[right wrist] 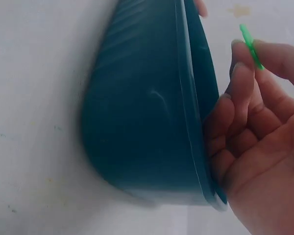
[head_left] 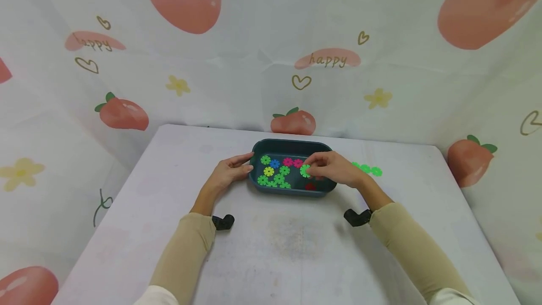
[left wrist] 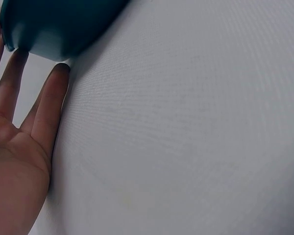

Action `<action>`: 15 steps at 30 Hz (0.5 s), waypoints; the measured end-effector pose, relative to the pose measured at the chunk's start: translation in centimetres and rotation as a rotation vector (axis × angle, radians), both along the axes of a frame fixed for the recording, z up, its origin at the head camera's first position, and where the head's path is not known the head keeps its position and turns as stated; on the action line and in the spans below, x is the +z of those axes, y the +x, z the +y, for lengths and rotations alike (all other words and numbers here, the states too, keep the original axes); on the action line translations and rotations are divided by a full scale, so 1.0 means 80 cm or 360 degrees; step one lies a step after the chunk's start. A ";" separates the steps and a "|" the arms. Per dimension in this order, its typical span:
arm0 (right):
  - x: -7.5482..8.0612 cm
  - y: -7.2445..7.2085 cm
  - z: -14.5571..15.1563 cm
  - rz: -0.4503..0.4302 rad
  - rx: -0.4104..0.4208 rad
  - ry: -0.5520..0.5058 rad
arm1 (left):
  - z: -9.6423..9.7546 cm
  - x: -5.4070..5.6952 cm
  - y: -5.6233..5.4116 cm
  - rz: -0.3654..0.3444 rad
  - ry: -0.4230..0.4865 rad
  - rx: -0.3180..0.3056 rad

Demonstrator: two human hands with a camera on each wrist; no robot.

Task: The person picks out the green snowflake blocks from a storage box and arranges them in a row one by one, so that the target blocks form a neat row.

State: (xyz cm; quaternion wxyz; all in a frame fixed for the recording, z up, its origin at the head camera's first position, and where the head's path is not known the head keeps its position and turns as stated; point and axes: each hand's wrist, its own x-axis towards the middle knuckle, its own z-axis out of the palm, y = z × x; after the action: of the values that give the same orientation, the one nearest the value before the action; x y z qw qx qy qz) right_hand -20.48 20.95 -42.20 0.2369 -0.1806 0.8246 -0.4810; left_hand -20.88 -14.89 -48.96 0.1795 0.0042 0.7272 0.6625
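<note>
The dark teal tub [head_left: 292, 192] sits toward the far side of the white table [head_left: 292, 253], its far rim near the table's far edge. Table surface stretches out to the left and, more broadly, on the near side between the two sleeves [head_left: 184, 244]. To the right, the room is shared with a row of green pieces [head_left: 366, 168], partly hidden behind the right hand [head_left: 338, 168].

That hand reaches over the tub's right end from the near right, thumb and forefinger pinching a green notched disc [head_left: 305, 170] above the tub, the other fingers curled beneath. The left hand [head_left: 226, 174] comes in from the near left, its fingers extended and spread, tips touching the tub's left end.

Inside the tub, mostly on the left, lie more green pieces [head_left: 279, 178], a blue piece [head_left: 274, 163], a yellow piece [head_left: 268, 171] and two pink pieces [head_left: 293, 162]; a dark red piece [head_left: 310, 186] lies near right. On the cloth [head_left: 254, 60] beyond, "happy" can be read twice, at left and right of centre.
</note>
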 end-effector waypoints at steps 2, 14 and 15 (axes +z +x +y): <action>0.001 0.000 0.004 0.0020 -0.0033 0.0008 | -0.001 -0.001 0.000 0.0000 -0.0002 0.0000; 0.011 0.005 0.030 -0.0008 -0.0222 -0.0086 | -0.001 0.000 0.000 0.0016 -0.0033 -0.0001; 0.013 0.006 0.032 -0.0011 -0.0231 -0.0096 | -0.001 0.000 0.001 0.0019 -0.0034 -0.0003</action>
State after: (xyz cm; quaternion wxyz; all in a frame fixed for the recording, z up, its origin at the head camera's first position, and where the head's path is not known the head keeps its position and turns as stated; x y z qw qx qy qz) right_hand -20.03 23.50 -41.19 0.1985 -0.1257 0.8198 -0.5222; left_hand -20.84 -14.96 -48.92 0.1758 0.0068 0.7353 0.6545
